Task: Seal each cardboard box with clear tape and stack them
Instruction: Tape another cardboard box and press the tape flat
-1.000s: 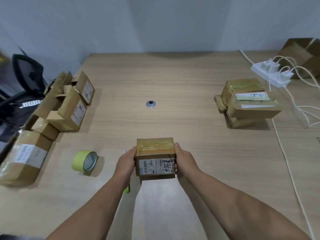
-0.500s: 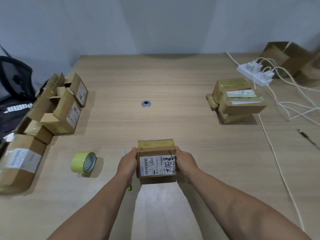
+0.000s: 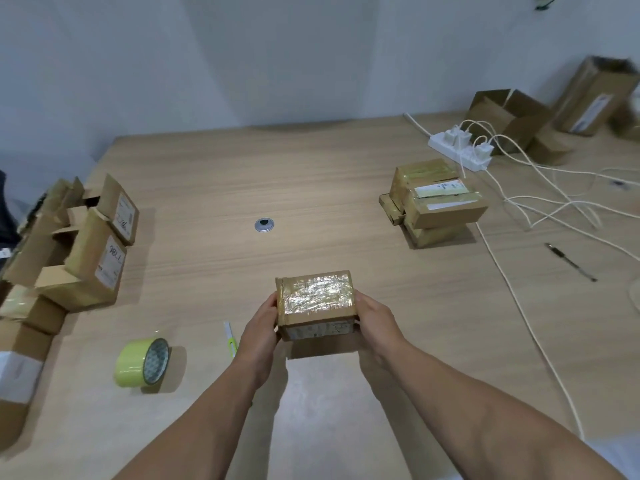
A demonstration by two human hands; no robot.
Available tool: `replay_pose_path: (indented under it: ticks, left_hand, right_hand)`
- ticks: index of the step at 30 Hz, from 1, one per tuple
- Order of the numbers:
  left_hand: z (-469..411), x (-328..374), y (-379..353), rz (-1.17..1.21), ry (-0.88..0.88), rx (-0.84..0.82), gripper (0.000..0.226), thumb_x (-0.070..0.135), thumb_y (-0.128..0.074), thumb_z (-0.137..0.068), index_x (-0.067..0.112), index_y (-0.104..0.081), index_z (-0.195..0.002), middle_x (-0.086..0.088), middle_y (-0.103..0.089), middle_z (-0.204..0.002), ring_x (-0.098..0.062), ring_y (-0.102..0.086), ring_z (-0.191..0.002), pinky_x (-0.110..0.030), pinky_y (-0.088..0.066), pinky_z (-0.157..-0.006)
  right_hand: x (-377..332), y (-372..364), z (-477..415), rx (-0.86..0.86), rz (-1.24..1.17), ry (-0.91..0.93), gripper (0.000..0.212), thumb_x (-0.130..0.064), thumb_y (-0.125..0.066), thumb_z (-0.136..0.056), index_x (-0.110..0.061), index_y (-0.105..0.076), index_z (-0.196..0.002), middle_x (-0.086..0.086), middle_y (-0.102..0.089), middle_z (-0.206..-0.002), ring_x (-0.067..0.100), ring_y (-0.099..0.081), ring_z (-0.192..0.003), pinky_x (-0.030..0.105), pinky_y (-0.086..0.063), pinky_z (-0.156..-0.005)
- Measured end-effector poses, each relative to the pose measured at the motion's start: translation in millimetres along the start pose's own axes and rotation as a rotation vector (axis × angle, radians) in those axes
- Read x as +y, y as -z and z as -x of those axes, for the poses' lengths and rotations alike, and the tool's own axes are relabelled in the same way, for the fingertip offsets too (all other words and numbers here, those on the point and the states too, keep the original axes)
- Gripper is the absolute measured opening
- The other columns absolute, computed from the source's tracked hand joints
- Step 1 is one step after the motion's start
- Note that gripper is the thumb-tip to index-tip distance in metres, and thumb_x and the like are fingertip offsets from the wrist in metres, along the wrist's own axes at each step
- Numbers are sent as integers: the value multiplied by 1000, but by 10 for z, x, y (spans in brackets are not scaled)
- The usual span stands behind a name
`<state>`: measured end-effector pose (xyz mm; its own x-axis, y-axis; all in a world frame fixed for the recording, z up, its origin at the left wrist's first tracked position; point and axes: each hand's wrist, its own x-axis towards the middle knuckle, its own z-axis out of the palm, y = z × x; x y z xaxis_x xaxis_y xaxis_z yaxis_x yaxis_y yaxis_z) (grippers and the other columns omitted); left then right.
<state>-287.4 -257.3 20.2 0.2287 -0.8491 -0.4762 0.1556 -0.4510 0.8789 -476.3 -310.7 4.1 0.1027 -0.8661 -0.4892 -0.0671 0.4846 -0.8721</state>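
A small cardboard box (image 3: 317, 301), its top covered in shiny clear tape and a label on its near face, is held a little above the wooden table (image 3: 311, 188). My left hand (image 3: 259, 332) grips its left side and my right hand (image 3: 375, 322) grips its right side. A stack of taped boxes (image 3: 434, 202) stands at the right. Several open, untaped boxes (image 3: 79, 251) lie along the left edge. A yellow-green tape roll (image 3: 142, 363) lies on its side to the left of my arms.
A small white and green cutter (image 3: 229, 337) lies beside my left hand. A power strip (image 3: 457, 147) with white cables trails across the right side, near a pen (image 3: 569, 261). More cardboard boxes (image 3: 554, 105) sit at the far right. A metal grommet (image 3: 265, 225) marks the table's middle.
The box has tipped so its taped top faces me and its label faces more downward. It sits slightly higher and farther from me. The view has swung to the right.
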Motion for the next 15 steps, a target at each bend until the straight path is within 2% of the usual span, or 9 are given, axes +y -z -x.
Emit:
replay_pose_path:
  ticks: [2, 6, 11, 15]
  left_hand:
    - [-36, -12, -101, 19, 8, 9, 50, 8, -38, -96, 38, -70, -119, 9, -73, -117, -10, -64, -109, -28, -49, -90]
    - [-127, -27, -411, 42, 1, 33, 41, 13, -44, -98, 38, -70, -119, 9, -73, -116, -12, -66, -110, -33, -53, -93]
    - [-312, -19, -1032, 26, 16, 38, 39, 19, -46, -96, 38, -69, -120, 10, -73, -116, -13, -66, -112, -41, -54, -99]
    - [-414, -18, -1633, 42, 38, 68, 34, 22, -47, -97, 33, -65, -124, 7, -72, -117, -13, -67, -109, -38, -55, -95]
  right_hand:
    - [1, 104, -45, 10, 4, 13, 36, -31, -47, -107, -43, -76, -90, -11, -77, -101, 11, -72, -98, 32, -58, -91]
    - [17, 400, -177, 25, -7, 15, 37, -30, -47, -106, -45, -78, -93, -7, -77, -105, 16, -72, -103, 42, -56, -98]
    - [-63, 984, -334, 107, -11, -26, 37, -34, -46, -105, -36, -80, -91, -3, -78, -98, 20, -72, -99, 49, -55, -98]
    - [-175, 1547, -501, 120, 1, -49, 40, -37, -44, -103, -20, -78, -91, 3, -78, -93, 26, -72, -97, 51, -54, -99]
